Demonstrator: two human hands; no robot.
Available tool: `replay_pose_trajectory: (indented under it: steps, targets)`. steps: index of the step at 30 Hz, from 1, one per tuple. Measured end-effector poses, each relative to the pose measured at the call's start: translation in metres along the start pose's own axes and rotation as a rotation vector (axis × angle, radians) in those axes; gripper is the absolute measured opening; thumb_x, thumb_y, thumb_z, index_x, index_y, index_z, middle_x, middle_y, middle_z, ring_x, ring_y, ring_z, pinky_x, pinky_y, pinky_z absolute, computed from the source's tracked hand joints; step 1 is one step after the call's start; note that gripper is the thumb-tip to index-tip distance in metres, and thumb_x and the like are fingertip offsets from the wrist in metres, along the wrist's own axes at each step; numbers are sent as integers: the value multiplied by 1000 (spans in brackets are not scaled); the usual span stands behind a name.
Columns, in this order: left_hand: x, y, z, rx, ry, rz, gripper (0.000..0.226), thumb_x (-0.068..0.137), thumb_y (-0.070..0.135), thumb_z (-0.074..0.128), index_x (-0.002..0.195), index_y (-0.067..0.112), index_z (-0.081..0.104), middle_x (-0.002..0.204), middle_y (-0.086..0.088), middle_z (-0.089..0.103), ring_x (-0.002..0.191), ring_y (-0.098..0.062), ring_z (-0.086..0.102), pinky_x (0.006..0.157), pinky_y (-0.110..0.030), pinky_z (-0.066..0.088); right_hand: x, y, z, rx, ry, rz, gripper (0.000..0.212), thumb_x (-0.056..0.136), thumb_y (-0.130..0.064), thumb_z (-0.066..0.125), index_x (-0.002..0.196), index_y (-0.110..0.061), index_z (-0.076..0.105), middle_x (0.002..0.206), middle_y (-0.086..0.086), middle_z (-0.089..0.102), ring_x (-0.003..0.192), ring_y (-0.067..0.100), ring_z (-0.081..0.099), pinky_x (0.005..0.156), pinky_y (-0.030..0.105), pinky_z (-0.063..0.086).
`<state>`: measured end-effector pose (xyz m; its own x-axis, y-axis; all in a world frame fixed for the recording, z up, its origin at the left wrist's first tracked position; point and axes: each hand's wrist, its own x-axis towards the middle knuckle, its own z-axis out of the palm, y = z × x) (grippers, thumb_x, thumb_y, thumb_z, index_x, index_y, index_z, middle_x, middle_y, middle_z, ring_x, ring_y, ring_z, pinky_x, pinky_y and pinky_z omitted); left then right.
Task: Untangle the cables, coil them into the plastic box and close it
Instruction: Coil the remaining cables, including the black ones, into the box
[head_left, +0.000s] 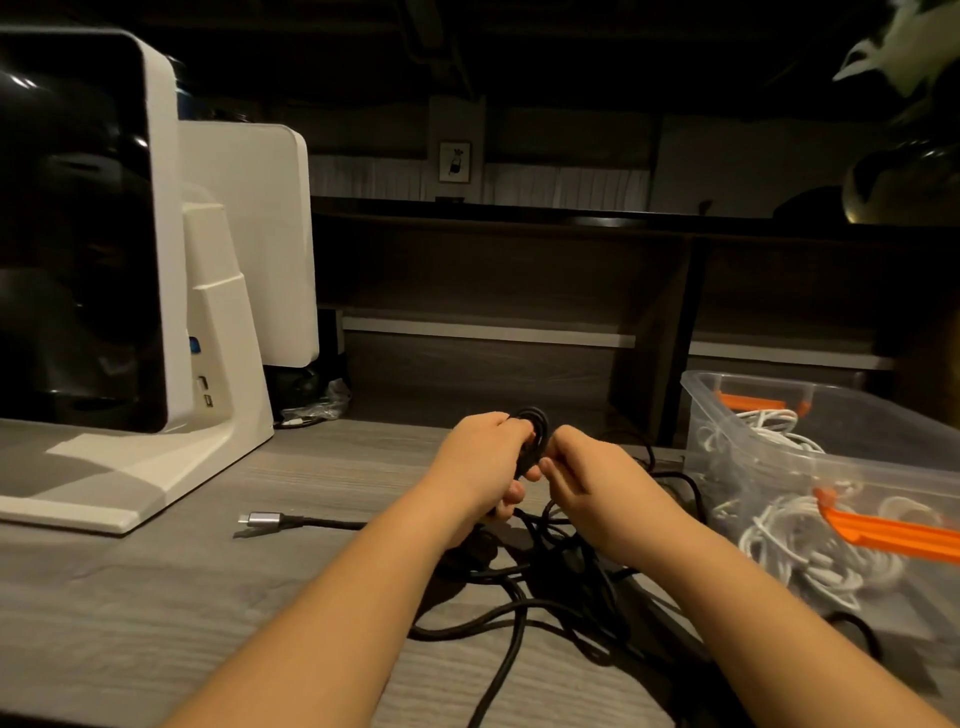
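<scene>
Left hand (480, 457) curls round a small coil of black cable (535, 436), fingers wrapped on the loops, thumb side up. Right hand (587, 483) pinches the same coil from the other side, fingertips (548, 465) closed on the strands near its lower edge. Both hands are raised just above the table (156, 597), knuckles close together with the coil between them.

The coil is round, thin, matte black, several turns stacked. From it the cable drops into a loose black tangle (545, 587) on the table under the wrists, smooth rubbery cord in overlapping loops; how many separate cables are in there is hard to say in this dim light. One braided end runs left and finishes in a silver metal plug (260, 518), lying flat, apart from the hands.

Plastic box (727, 415) sits to the right, clear, rectangular, rounded rim, open on top, with orange clip handles (883, 530). White cables (789, 545) lie coiled inside it, thin and glossy.

Table is grey wood-grain laminate. White glossy machine (208, 332) with a dark curved window stands at far left, hard plastic with rounded corners. Dark shelving (519, 270) behind.
</scene>
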<state>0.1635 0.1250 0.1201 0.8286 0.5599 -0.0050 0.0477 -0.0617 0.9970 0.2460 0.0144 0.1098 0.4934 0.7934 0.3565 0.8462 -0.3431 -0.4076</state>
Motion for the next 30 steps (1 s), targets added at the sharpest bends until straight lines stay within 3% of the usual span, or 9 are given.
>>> replay_pose_trajectory:
  steps: [2, 6, 9, 13, 18, 21, 23, 26, 30]
  targets:
    - [1, 0, 2, 22, 49, -20, 18, 100, 23, 46, 87, 16, 56, 81, -6, 54, 47, -10, 42, 41, -19, 28, 2, -2, 2, -66, -13, 15, 12, 105, -30, 38, 102, -24, 48, 92, -3, 60, 79, 11, 56, 71, 29, 48]
    - [3, 3, 2, -191, 109, -57, 17, 99, 21, 49, 87, 14, 57, 77, -7, 56, 45, -10, 42, 40, -18, 27, 3, -6, 7, -76, -37, -25, 10, 105, -28, 37, 101, -27, 45, 83, -9, 53, 72, 5, 50, 64, 23, 41]
    - [6, 1, 1, -249, 156, -81, 16, 102, 21, 46, 96, 13, 59, 85, -8, 66, 43, -9, 42, 37, -18, 29, 0, -10, 6, -123, -60, -88, 13, 104, -30, 38, 97, -26, 49, 81, -8, 55, 73, 7, 53, 66, 27, 45]
    - [12, 1, -5, -77, 243, -40, 17, 105, 23, 41, 111, 13, 54, 88, -5, 73, 44, -11, 40, 42, -23, 32, -7, -16, 0, -257, -104, -169, 17, 103, -33, 40, 106, -24, 54, 93, -4, 62, 84, 16, 58, 76, 38, 52]
    - [14, -1, -6, 158, 242, 46, 22, 105, 21, 42, 88, 15, 54, 79, -5, 60, 55, -14, 49, 52, -29, 39, -13, -19, -5, -338, -16, -262, 24, 103, -42, 35, 112, -29, 54, 98, -10, 58, 89, 13, 55, 75, 32, 48]
    - [7, 0, 0, 256, 154, -41, 22, 102, 17, 45, 80, 16, 53, 75, -8, 53, 69, -31, 54, 68, -41, 50, -11, -14, -7, -332, 86, -376, 23, 100, -42, 42, 110, -30, 59, 103, -16, 45, 90, 5, 45, 72, 25, 44]
    - [3, 1, -1, 239, 52, -23, 38, 100, 30, 38, 64, 21, 45, 60, -2, 43, 58, -26, 42, 53, -35, 42, -7, -7, -5, -251, 165, -416, 25, 97, -42, 43, 105, -27, 62, 106, -16, 41, 94, 6, 42, 75, 25, 44]
    - [2, -2, -5, 158, -91, -67, 77, 99, 67, 23, 41, 23, 50, 50, 3, 45, 45, -12, 34, 45, -23, 26, -2, 4, -3, -110, 205, -418, 22, 95, -38, 47, 107, -28, 63, 112, -24, 34, 105, 5, 39, 85, 19, 39]
    - [-2, -2, -4, 212, -250, -83, 87, 78, 92, 11, 61, 19, 56, 53, 3, 49, 43, -8, 33, 41, -20, 24, 0, 5, -1, 82, 160, -374, 17, 95, -37, 48, 102, -32, 63, 107, -24, 45, 106, -1, 43, 88, 12, 35]
